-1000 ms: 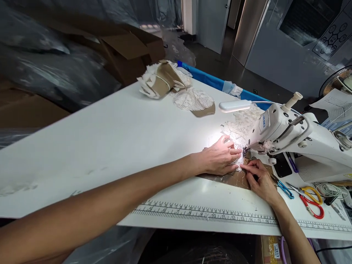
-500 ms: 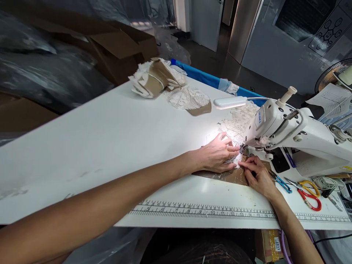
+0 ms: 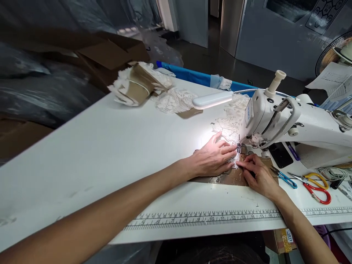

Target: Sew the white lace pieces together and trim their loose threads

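Observation:
White lace fabric (image 3: 229, 126) lies under the needle area of a white sewing machine (image 3: 275, 117), lit by a bright lamp. My left hand (image 3: 216, 156) rests flat on the lace just left of the presser foot, its fingers spread a little and pointing right. My right hand (image 3: 257, 172) is right of and nearer than the foot; its thumb and index finger meet at the lace's near edge. Whatever lies between those fingertips is too small to make out. A brown plate (image 3: 231, 178) shows beneath both hands.
Blue snips (image 3: 287, 179) and red-and-yellow scissors (image 3: 317, 187) lie right of my right hand, near a black phone (image 3: 281, 154). Bundled lace pieces (image 3: 137, 86) sit at the back left. A white lamp (image 3: 213, 99) juts over the table. A printed ruler (image 3: 203, 221) runs along the front edge.
The camera view has shifted and tilted slightly. Both hands keep nearly the same places beside the presser foot, with my left fingers lying a little closer over the lace.

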The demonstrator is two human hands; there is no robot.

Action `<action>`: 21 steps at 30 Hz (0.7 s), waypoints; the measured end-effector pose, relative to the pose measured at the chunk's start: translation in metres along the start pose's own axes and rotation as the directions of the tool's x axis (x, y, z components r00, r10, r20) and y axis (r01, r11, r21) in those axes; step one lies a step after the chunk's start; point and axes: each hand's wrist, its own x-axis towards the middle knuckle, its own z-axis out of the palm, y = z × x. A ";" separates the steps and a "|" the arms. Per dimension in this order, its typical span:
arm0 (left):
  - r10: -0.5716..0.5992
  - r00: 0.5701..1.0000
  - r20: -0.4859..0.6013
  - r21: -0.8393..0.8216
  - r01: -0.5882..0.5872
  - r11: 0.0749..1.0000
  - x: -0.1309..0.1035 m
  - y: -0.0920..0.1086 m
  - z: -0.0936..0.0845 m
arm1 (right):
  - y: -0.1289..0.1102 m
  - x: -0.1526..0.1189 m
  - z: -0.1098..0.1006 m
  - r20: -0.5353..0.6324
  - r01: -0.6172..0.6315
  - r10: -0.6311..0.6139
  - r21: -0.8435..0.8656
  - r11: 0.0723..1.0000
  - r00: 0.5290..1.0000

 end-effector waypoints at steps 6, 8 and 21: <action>0.030 0.991 -0.127 -0.035 -0.034 0.999 0.003 0.005 0.002 | 0.001 0.000 0.001 0.016 -0.003 0.004 -0.100 0.995 1.000; 0.042 0.990 -0.138 -0.050 -0.049 0.998 0.003 0.005 0.003 | 0.001 0.001 0.001 0.024 -0.003 0.006 -0.134 0.991 1.000; -0.044 0.999 -0.031 0.039 0.046 0.998 0.005 0.007 0.003 | -0.010 0.014 0.001 0.134 -0.041 0.107 -0.421 0.906 0.985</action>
